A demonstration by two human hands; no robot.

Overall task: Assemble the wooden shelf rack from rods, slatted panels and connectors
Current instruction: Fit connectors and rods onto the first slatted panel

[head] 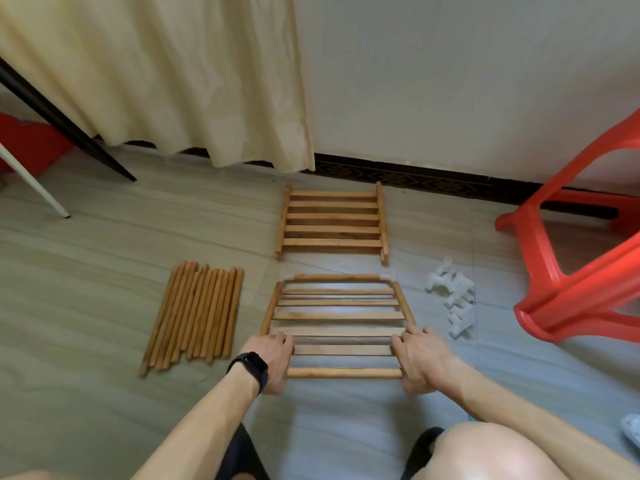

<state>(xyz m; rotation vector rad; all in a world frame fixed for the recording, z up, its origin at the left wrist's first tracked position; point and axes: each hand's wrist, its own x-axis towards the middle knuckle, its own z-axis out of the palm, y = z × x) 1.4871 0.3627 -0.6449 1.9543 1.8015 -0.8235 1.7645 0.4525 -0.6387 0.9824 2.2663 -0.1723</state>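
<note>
A slatted wooden panel point(337, 315) lies on the floor in front of me, framed by rods with white connectors at its far corners. My left hand point(273, 362) grips its near left corner, and my right hand point(420, 360) grips its near right corner. A front rod point(344, 373) runs between the two hands. A second slatted panel point(332, 220) lies flat farther away, near the wall. A bundle of several loose rods point(195, 317) lies to the left. A heap of white connectors point(452, 299) sits to the right.
A red plastic stool point(581, 265) lies tipped on the right. A cream curtain point(156, 71) hangs at the back left, with a black leg point(69, 126) and a white leg point(34, 183) beneath it. My knees are at the bottom edge.
</note>
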